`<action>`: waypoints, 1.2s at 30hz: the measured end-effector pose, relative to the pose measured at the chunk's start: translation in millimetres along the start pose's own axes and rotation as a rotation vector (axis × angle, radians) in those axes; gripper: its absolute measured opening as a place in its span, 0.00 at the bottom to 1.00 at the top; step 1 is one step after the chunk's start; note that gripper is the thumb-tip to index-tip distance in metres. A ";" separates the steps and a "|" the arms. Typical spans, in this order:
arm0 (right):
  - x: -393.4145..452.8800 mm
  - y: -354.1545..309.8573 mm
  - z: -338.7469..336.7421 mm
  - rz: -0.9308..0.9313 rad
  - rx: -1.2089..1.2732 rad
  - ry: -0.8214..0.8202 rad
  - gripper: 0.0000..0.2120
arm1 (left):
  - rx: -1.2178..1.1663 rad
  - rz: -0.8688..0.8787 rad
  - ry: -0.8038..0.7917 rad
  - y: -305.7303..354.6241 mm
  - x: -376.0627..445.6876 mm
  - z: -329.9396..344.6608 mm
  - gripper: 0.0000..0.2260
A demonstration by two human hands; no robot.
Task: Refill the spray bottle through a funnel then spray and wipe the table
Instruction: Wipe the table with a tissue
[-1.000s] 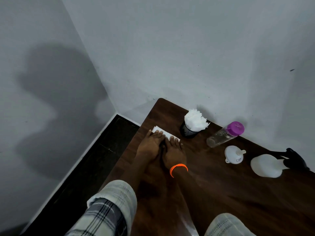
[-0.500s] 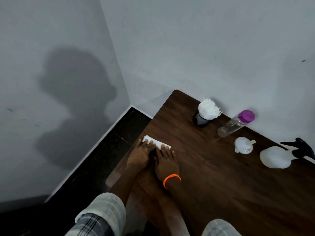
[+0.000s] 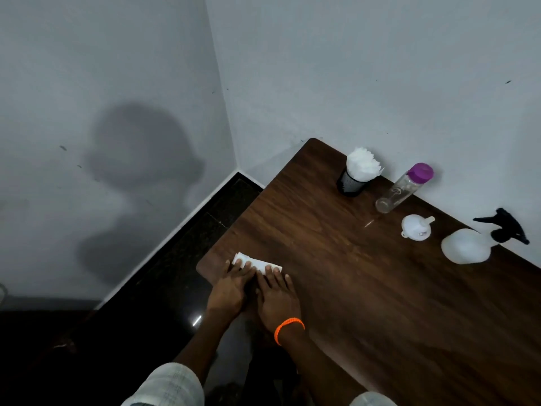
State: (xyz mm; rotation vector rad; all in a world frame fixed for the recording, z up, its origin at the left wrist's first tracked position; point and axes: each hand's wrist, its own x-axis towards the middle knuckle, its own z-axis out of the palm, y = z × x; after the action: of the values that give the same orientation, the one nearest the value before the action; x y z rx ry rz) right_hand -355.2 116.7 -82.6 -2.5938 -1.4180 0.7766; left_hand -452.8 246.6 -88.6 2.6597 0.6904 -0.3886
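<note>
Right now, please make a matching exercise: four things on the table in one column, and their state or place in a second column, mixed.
Things:
1. spray bottle
2. funnel
3. folded tissue
4. clear bottle

States:
A. purple cap on
B. pressed flat under both hands
C. black trigger head on
D. lies between the two bottles

Pairs: 1-C, 2-D, 3-B, 4-A

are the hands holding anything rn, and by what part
Nothing is gripped. Left hand and right hand press flat on the folded white tissue, fingers covering its near edge.
</note>
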 end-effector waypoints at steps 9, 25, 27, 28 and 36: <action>-31.6 13.0 17.8 -0.013 0.016 0.019 0.24 | 0.048 -0.102 -0.063 32.7 -26.9 21.8 0.22; 72.5 92.0 -35.4 0.219 0.045 0.224 0.23 | 0.183 0.174 -0.150 52.5 151.2 -25.7 0.24; 87.8 112.0 -46.7 0.267 0.060 0.243 0.23 | 0.186 0.226 -0.142 70.4 180.0 -40.2 0.31; 94.0 121.6 -51.4 0.284 0.070 0.252 0.23 | 0.186 0.235 -0.148 77.5 191.9 -45.5 0.33; 121.6 203.3 -84.4 0.465 0.094 0.357 0.27 | 0.222 0.396 -0.146 149.9 278.5 -65.8 0.25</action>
State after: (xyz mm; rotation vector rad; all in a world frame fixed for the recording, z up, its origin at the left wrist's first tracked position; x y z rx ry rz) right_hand -106.4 113.5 -119.4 -2.8320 -0.6776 0.3684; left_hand -130.4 266.1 -85.3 2.8487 0.0719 -0.5649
